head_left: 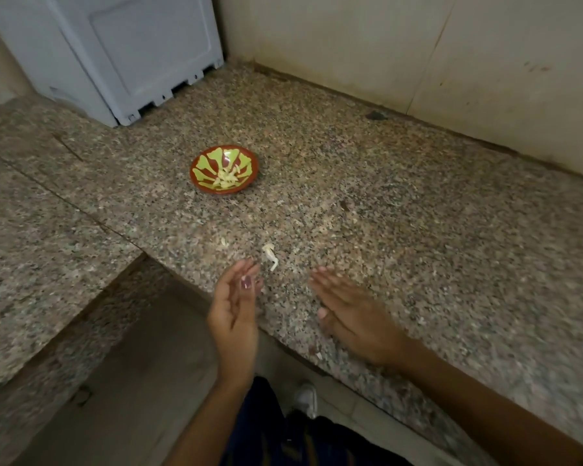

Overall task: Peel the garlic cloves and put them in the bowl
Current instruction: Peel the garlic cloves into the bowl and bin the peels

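Both hands, left [234, 307] and right [349, 306], hover released, gripping nothing. Peeled garlic cloves [227, 178] sit in the bowl [199, 169] at eleven o'clock on the worktop [418, 230]. Peeling looks finished; next, likely clearing the skin scrap [270, 256] at twelve.

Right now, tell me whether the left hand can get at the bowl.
Probably yes. The left hand is open and holds nothing, and only bare counter lies between it and the bowl, though it would need a forward stretch.
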